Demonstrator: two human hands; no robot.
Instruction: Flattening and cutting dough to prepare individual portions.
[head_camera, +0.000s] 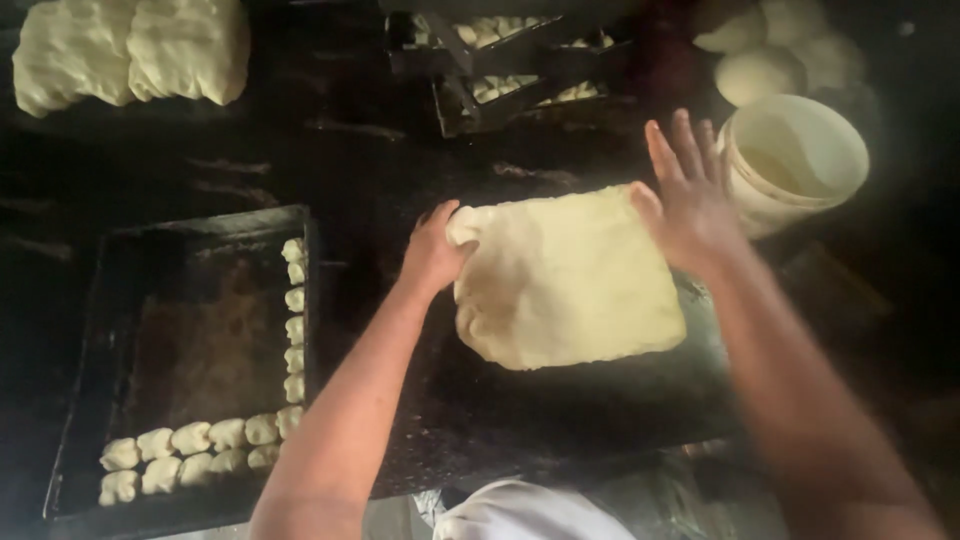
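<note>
My left hand (433, 252) pinches the dough sheet (565, 280) at its corner; my right hand (688, 200) hovers open, fingers spread, over the far edge.

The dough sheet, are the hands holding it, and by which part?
The left hand grips the dough sheet at its upper left corner. The right hand is open above the upper right corner, holding nothing.

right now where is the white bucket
In the head view the white bucket sits at the upper right of the dark table, just beyond the raised right hand and right of the flat dough sheet.
</note>
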